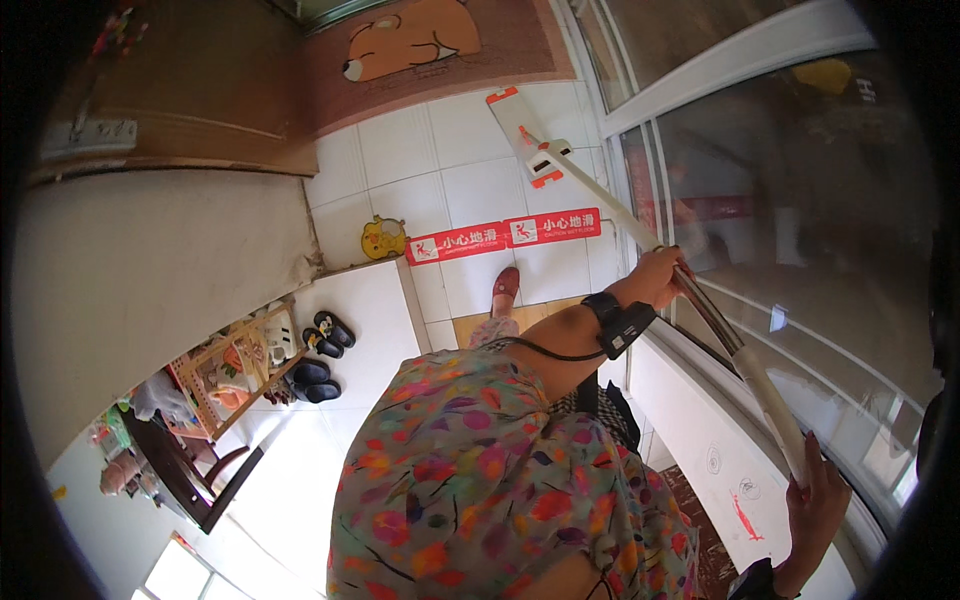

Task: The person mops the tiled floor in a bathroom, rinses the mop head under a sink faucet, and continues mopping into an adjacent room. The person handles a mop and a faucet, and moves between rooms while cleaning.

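Observation:
A flat mop (pixel 610 208) slants across the right side, its pale and silver pole running from the far tiles back toward me. Its white head with orange ends (pixel 518 125) rests on the tiled floor. My left hand (pixel 657 278) is closed around the middle of the pole, a black band and small device on that wrist. Lower right, my right hand (pixel 820 500) grips the pole near its rear end. Just left of the mop, two red floor warning strips (pixel 502 236) are stuck on the tiles.
Glass sliding doors (pixel 790 190) line the right, close to the pole. A brown bear mat (pixel 440 70) lies beyond the mop head. Dark slippers (pixel 318 362) and a wooden rack (pixel 235 370) stand left. A yellow duck figure (pixel 384 238) sits by the wall corner. My red shoe (pixel 507 285) is ahead.

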A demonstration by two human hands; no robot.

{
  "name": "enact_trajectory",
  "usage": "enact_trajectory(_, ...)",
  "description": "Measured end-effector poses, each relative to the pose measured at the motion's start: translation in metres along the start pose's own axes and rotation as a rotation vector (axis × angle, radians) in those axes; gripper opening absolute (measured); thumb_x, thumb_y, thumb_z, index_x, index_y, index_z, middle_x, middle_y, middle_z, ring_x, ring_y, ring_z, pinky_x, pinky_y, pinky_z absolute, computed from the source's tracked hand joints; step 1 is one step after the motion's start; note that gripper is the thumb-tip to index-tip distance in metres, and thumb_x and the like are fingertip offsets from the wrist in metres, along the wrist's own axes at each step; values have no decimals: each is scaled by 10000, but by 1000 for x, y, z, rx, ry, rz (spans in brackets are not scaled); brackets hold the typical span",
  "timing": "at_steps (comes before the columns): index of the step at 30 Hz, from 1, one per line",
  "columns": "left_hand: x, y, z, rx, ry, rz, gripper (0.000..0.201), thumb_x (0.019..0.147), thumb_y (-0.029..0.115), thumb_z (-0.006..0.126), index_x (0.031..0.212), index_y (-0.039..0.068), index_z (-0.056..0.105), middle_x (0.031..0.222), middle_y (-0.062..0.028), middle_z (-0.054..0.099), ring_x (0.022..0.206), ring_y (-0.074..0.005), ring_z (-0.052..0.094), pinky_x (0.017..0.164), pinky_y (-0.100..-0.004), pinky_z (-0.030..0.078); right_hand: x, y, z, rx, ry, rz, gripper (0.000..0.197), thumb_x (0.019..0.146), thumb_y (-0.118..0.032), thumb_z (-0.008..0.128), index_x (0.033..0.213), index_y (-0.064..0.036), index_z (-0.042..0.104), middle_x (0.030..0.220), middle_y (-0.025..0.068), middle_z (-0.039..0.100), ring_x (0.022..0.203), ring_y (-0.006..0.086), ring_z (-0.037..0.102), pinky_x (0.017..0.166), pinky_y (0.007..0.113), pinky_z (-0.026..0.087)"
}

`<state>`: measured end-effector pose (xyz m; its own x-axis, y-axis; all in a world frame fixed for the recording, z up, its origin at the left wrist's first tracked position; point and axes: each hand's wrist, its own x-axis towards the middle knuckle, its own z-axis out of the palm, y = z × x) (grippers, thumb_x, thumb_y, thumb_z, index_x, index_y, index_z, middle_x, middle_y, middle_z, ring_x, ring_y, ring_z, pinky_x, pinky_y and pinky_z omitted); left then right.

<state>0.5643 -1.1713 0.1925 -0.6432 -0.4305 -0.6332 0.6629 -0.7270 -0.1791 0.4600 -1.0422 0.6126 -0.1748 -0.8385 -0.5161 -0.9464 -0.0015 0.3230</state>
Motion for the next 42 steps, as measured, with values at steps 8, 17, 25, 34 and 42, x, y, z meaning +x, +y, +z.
enact_trajectory(8, -64, 131, -37, -123, 113, 261, 209, 960, 180, 511, 899, -19, 491, 790, -143, 525, 709, -283, 565, 762, -452, 544, 61, -80, -38, -68, 266, -360, 794, 568, 29, 794, 1303, -158, 559, 784, 95, 656, 607, 206, 637, 614, 357, 540)
enact_trajectory(17, -144, 232, -91, -578, 26, 393, 174, 930, 73, 494, 793, 44, 391, 708, -47, 416, 595, -158, 416, 507, -280, 420, 82, -185, -51, -311, 424, -646, 482, 803, -65, 623, 1275, -134, 546, 745, 44, 480, 522, 139, 480, 452, 287, 387)
enact_trajectory(25, -194, 217, -117, -676, 3, 500, 153, 898, 41, 497, 782, 59, 400, 679, -23, 412, 562, -130, 404, 482, -242, 392, 67, -195, -53, -380, 411, -782, 489, 827, -86, 625, 1301, -135, 515, 853, 72, 536, 576, 145, 517, 489, 283, 431)
enact_trajectory(34, -219, 183, -144, -812, -41, 576, 253, 891, 58, 539, 703, 99, 374, 624, -1, 412, 545, -108, 421, 479, -227, 385, 64, -193, -56, -431, 431, -888, 481, 789, -77, 621, 1258, -150, 546, 882, 75, 538, 622, 180, 524, 528, 301, 428)
enact_trajectory(42, -197, 119, -123, -937, -169, 549, 293, 880, 79, 553, 670, 124, 354, 583, 19, 359, 510, -104, 385, 449, -238, 342, 53, -143, -54, -393, 483, -857, 472, 764, -84, 627, 1222, -185, 576, 885, 70, 532, 649, 196, 523, 555, 319, 430)
